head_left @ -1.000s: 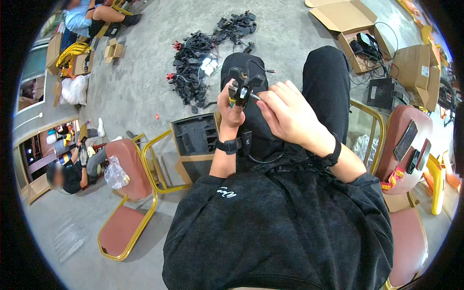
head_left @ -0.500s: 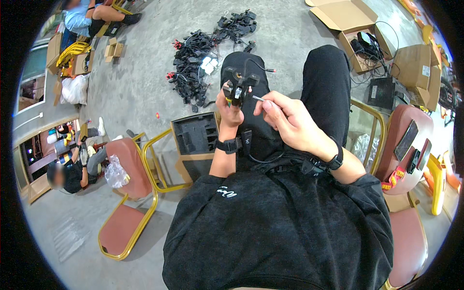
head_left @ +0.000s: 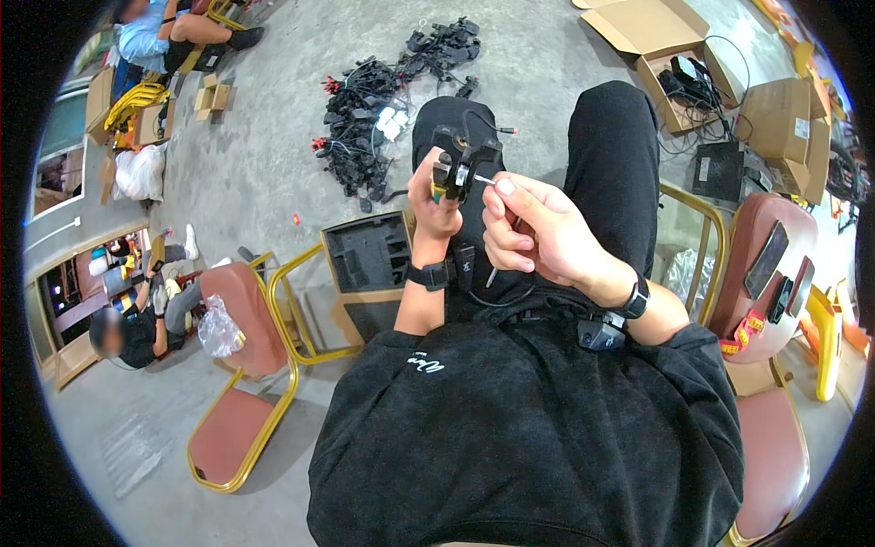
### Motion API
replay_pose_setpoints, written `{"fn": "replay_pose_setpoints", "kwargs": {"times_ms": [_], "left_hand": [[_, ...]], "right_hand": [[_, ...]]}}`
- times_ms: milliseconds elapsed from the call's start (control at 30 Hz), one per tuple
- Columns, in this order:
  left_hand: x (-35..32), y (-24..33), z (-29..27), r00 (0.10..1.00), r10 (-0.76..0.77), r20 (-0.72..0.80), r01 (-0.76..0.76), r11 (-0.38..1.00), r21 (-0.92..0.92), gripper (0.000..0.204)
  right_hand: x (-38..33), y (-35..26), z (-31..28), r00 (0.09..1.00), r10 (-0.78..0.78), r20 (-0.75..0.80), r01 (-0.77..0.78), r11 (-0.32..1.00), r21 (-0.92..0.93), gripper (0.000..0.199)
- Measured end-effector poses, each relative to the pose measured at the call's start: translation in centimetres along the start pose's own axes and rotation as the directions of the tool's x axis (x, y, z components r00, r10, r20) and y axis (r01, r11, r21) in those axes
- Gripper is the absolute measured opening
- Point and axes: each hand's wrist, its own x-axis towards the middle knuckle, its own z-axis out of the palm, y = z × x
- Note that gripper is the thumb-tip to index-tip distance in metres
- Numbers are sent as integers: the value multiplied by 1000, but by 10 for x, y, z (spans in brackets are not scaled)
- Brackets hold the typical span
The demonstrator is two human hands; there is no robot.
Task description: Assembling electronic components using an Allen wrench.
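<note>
My left hand (head_left: 436, 205) is closed around a black plastic device (head_left: 467, 164), held over my left knee. A short black cable (head_left: 478, 118) with a red-tipped plug comes off its top. Between the fingers and thumb of my right hand (head_left: 538, 223) is a slim metal hex key (head_left: 492, 275). One end of it points left at the device's side, and the other shows below my fingers. Whether its tip touches the device I cannot tell. The middle of the hex key is hidden by my fingers.
A heap of black cabled parts (head_left: 360, 128) lies on the floor ahead. Left of my legs is a box with a black foam insert (head_left: 369, 251). Chairs (head_left: 241, 314) flank me, phones (head_left: 766, 260) resting on the right one. Two people sit further off at left.
My right hand has turned and come closer to the device, bringing the hex key's tip to its side. The device has tilted and shifted slightly right in my left hand.
</note>
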Motion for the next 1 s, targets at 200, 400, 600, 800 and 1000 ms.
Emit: {"fn": "replay_pose_setpoints", "kwargs": {"times_ms": [200,400,600,800,1000], "left_hand": [[1,0,-1,999,45,1,-44,987,153,67],[-2,-4,-4,999,8,37,-10,998,67,69],[-4,-6,-1,999,36,18,-37,993,113,66],[-8,-12,-7,990,118,73,-127,984,126,60],[-11,-24,-22,976,108,191,-129,986,106,54]], "right_hand": [[0,-9,2,991,120,58,-131,963,237,29],[-7,-16,7,972,218,82,-233,883,408,28],[-8,-17,10,953,282,112,-291,742,604,28],[-7,-5,10,997,69,-27,-64,986,155,29],[1,2,2,991,-112,-76,78,934,-350,26]]}}
